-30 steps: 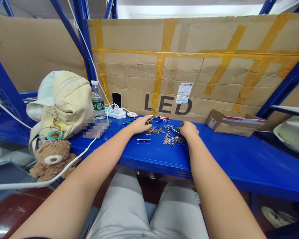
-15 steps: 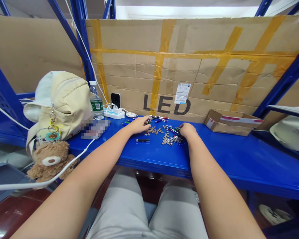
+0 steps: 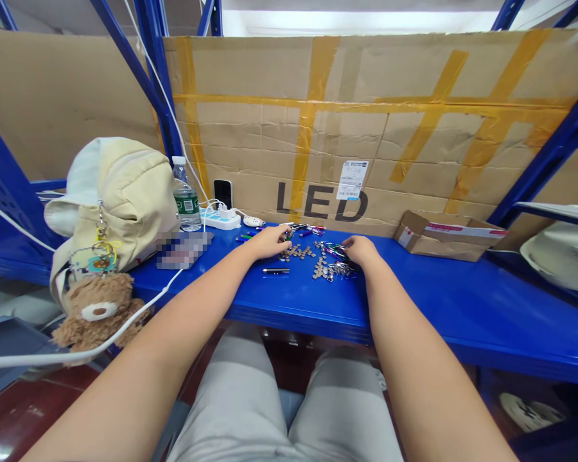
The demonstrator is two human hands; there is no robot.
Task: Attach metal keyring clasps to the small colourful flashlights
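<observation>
My left hand rests at the left of the small parts, its fingers curled and thumb bent towards them; what lies between them is too small to make out. Beside its thumb are several small round, coin-like metal pieces. My right hand has its fingertips closed at the edge of a heap of coloured and silvery small metal parts; any piece in them is hidden. More round pieces lie left of that heap. A dark pen-shaped tube lies alone nearer me.
Pen-like tubes lie behind the parts on the blue tabletop. An open cardboard box stands at right. At left are a cream backpack, a water bottle, a power strip and a white cable.
My right hand has shifted slightly left, further over the coloured parts. My left hand stays in nearly the same place.
</observation>
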